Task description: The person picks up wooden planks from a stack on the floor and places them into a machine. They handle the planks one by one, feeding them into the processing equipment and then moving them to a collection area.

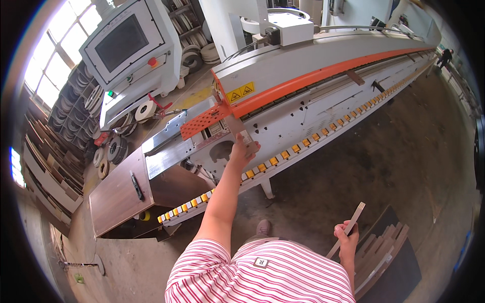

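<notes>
My left hand (243, 151) reaches forward and grips a small brown wooden piece (237, 130) at the infeed end of a long white and orange machine (323, 96), just above its conveyor track of yellow pads (283, 155). My right hand (347, 237) hangs low at my side, closed around a thin narrow wooden strip (348, 228) that points up and to the right. Further along the machine another small wooden piece (355, 77) rides under the orange pressure beam.
A stack of wooden strips (381, 247) lies on a dark mat at lower right. A brown panel table (118, 194) stands at left. Behind it are a control screen cabinet (129, 48), rolls of edge banding (146, 110) and shelves. A person (445, 56) stands far right.
</notes>
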`<act>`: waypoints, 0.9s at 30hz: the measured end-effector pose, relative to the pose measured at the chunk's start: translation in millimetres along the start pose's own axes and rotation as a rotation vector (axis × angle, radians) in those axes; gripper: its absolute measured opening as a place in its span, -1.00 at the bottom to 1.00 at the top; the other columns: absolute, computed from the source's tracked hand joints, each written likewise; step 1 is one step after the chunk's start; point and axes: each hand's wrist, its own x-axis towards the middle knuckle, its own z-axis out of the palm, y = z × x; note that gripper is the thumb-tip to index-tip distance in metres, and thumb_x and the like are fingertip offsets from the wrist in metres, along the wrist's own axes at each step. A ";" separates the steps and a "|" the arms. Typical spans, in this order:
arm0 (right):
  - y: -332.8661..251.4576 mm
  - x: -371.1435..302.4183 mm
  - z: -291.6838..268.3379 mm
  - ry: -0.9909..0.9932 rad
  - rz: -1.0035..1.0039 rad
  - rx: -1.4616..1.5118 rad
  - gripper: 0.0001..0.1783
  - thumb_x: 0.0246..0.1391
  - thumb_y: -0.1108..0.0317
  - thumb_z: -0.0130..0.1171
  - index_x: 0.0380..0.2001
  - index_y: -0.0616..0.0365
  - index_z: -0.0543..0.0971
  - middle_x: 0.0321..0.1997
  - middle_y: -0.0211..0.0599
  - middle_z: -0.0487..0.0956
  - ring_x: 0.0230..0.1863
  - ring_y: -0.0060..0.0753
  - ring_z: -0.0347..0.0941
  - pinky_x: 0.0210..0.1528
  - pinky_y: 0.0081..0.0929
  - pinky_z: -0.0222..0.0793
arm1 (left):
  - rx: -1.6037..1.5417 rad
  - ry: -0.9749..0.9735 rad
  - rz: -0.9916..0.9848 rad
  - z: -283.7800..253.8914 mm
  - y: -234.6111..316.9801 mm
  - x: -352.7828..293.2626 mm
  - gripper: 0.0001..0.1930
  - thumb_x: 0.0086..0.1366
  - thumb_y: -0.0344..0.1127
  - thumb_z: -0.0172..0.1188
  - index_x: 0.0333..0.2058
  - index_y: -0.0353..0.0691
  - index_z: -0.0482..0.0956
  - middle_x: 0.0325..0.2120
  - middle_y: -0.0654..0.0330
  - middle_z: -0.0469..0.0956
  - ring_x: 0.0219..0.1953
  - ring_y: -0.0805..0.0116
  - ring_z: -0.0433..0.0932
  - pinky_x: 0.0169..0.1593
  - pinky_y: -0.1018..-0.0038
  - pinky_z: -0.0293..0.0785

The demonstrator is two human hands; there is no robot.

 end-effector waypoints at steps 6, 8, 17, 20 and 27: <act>-11.1 -12.6 -10.2 0.229 -0.221 -0.579 -0.24 -0.17 0.07 0.45 -0.03 0.33 0.34 -0.21 -0.01 0.57 -0.17 -0.10 0.56 -0.11 -0.26 0.43 | -0.063 -0.268 0.125 21.9 -24.5 68.6 -0.33 0.24 0.49 -0.11 -0.13 -0.04 0.45 -0.40 0.21 0.62 -0.54 0.35 0.54 -0.61 0.45 0.35; -15.4 -19.7 -11.4 0.233 -0.025 -0.584 -0.21 -0.17 0.03 0.44 -0.01 0.31 0.31 -0.22 0.07 0.56 -0.18 -0.05 0.57 -0.13 -0.26 0.44 | -0.172 -0.264 -0.028 33.9 -17.8 83.8 -0.32 0.25 0.44 -0.05 -0.07 -0.10 0.43 -0.33 0.19 0.59 -0.42 0.31 0.54 -0.47 0.38 0.44; -29.6 -17.8 17.2 0.230 -0.031 -0.276 -0.15 -0.21 -0.09 0.47 -0.04 0.33 0.35 -0.22 -0.07 0.56 -0.19 -0.24 0.55 -0.12 -0.34 0.46 | 0.744 -0.902 0.485 77.4 -117.7 -119.8 -0.43 0.32 -0.22 0.20 0.20 -0.24 0.19 0.04 0.08 0.37 0.09 0.27 0.38 0.16 0.31 0.33; -28.5 -0.3 62.3 0.185 -0.116 -0.064 -0.15 -0.17 -0.12 0.45 -0.04 0.33 0.34 -0.23 -0.13 0.56 -0.22 -0.26 0.55 -0.16 -0.33 0.48 | 0.703 -1.350 0.224 78.7 -169.5 -205.4 -0.14 0.34 -0.27 0.23 0.39 -0.11 -0.22 0.21 0.12 0.17 0.21 0.24 0.32 0.18 0.21 0.39; -19.9 -1.9 100.2 -0.174 -0.490 -0.355 -0.33 0.11 0.06 0.31 0.11 0.28 0.33 -0.08 -0.10 0.59 -0.07 -0.25 0.57 0.02 -0.37 0.49 | 0.232 -0.921 -0.006 33.2 -114.7 -229.7 -0.61 0.43 -0.21 -0.05 0.15 -0.20 0.20 -0.09 0.03 0.50 -0.07 0.19 0.58 -0.32 0.35 0.62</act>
